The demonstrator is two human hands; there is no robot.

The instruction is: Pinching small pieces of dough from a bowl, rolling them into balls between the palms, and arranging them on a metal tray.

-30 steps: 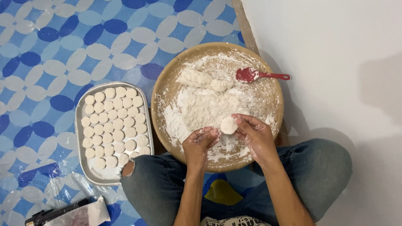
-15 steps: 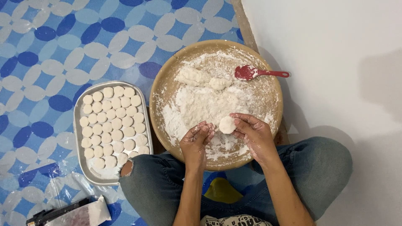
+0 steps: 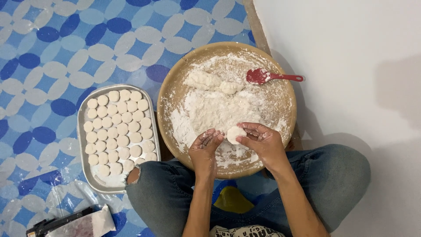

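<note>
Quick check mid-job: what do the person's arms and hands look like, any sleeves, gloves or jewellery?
Both forearms are bare, with no sleeves in view. The left hand and right hand wear no gloves, and no rings or watch are visible. White flour dusts the fingers and palms of both hands.

Floor covering: a blue and white patterned mat (image 3: pixel 66 48), spreading out to the left of the hands.
Bare surface: plain white (image 3: pixel 351 66), off to the right (soft shadows fall across it).
Light: even, indoor.

One tray (image 3: pixel 83 145), one spoon (image 3: pixel 267 77), two hands.
</note>
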